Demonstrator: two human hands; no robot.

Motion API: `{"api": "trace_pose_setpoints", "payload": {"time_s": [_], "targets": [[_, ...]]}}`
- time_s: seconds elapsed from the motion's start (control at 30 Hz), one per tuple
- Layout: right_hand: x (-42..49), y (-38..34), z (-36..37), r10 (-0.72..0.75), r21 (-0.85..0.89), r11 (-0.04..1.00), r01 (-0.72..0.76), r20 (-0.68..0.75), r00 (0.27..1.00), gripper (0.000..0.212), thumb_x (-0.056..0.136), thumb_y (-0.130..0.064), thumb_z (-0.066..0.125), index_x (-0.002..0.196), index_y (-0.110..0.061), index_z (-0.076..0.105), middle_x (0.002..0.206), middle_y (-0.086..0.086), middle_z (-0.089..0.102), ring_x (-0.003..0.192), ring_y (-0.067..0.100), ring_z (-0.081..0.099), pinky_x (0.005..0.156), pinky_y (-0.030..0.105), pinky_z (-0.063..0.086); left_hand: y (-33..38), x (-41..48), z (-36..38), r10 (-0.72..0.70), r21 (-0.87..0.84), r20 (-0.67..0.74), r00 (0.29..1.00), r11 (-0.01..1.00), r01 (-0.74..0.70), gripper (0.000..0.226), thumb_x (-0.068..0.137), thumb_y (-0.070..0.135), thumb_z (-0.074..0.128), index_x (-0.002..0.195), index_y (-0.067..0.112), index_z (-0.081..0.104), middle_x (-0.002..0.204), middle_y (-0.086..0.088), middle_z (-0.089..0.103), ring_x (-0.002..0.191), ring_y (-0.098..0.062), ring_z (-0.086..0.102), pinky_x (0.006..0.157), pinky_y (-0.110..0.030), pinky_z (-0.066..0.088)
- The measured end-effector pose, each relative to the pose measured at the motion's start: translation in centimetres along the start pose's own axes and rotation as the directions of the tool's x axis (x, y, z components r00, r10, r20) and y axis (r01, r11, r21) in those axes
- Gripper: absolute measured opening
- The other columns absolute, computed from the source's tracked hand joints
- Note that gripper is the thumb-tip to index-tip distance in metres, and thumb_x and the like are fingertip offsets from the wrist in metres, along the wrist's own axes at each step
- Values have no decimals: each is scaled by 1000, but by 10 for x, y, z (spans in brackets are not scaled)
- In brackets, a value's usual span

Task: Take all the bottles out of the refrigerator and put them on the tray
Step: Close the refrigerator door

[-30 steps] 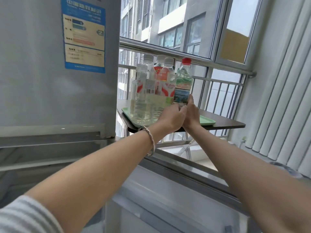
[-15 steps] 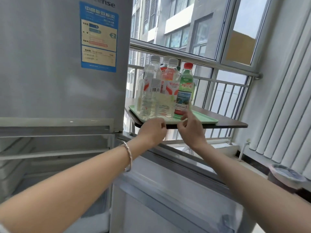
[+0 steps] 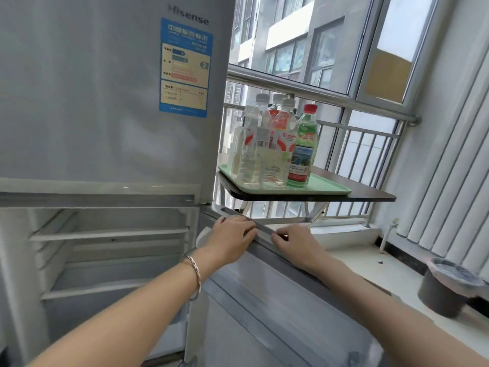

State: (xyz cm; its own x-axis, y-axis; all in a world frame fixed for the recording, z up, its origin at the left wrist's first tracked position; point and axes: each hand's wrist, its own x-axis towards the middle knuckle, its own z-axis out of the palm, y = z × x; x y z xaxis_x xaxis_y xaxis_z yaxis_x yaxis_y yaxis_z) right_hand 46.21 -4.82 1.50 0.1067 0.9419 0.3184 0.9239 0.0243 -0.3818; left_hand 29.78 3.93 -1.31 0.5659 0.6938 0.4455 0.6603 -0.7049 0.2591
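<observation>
We have let go of the bottles (image 3: 272,144) and dropped both hands to the open refrigerator door (image 3: 277,300): left hand (image 3: 232,238) and right hand (image 3: 295,242) rest curled on its top edge, gripping no bottle. The shelves (image 3: 111,233) look bare, so unloading seems done. The bottles stand upright, caps up, clustered at the tray's (image 3: 328,188) left end on the tabletop (image 3: 370,193).

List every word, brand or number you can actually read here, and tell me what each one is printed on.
"Hisense": raised brand lettering on the refrigerator's upper door.
"2": in a box on the blue and cream energy label on that door; its Chinese heading and smaller lines are too blurred to read.
"Wahaha", partly legible: red and white label of a clear water bottle on the green tray.
Green bottle with red cap: label print too small to read.
</observation>
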Motion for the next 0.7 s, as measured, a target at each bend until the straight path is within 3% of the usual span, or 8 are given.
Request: {"api": "trace_pose_setpoints", "payload": {"time_s": [0.13,0.23,0.4,0.5,0.57,0.63,0.7], "targets": [[-19,-24,6,37,-32,999,-39,-40,999,39,95,-24,48,64,-7,63,66,10,59,69,25,54,66,35,40,-10,-11,3,42,-137,-128,991,989,-60,34,97,41,38,99,27,69,103,13,65,108,-9,54,103,-36,37],[-30,-45,12,100,-48,993,-104,-73,992,45,95,-25,48,51,-15,48,64,10,53,69,26,51,64,31,34,-17,-20,0,55,-204,-139,989,975,-83,35,96,39,37,89,26,69,97,13,66,100,-8,55,101,-40,38],[-40,-85,22,171,-166,969,-182,-77,982,41,97,-35,46,89,-3,69,93,19,68,95,34,62,70,30,32,-24,-37,-25,37,-253,-80,996,966,-56,36,94,47,44,101,26,72,108,10,69,104,-11,59,110,-42,28],[-51,-103,16,182,-122,976,-178,23,983,40,96,-37,49,76,-7,66,70,8,58,80,30,57,62,30,33,-32,-47,-40,17,-279,-2,1000,960,-17,39,83,63,50,90,29,68,90,12,66,89,-12,58,109,-47,31],[-59,-113,15,146,-82,987,-140,74,986,45,97,-35,49,66,-6,62,64,8,56,75,28,56,57,32,35,-41,-54,-51,-3,-283,50,999,959,17,40,75,66,51,93,34,65,98,11,67,98,-14,59,111,-47,29],[-63,-123,20,64,-57,997,-58,109,992,46,98,-33,48,75,0,70,93,15,71,101,27,63,76,32,45,-50,-62,-63,-18,-261,114,993,964,48,48,72,63,48,106,33,65,114,8,67,113,-18,58,113,-48,24],[-60,-134,28,-29,-56,998,34,90,996,41,98,-34,48,90,-6,78,140,13,57,135,20,45,104,33,37,-60,-70,-76,-39,-243,192,981,966,86,58,71,60,47,120,31,63,131,6,61,126,-19,51,115,-49,23]]}}
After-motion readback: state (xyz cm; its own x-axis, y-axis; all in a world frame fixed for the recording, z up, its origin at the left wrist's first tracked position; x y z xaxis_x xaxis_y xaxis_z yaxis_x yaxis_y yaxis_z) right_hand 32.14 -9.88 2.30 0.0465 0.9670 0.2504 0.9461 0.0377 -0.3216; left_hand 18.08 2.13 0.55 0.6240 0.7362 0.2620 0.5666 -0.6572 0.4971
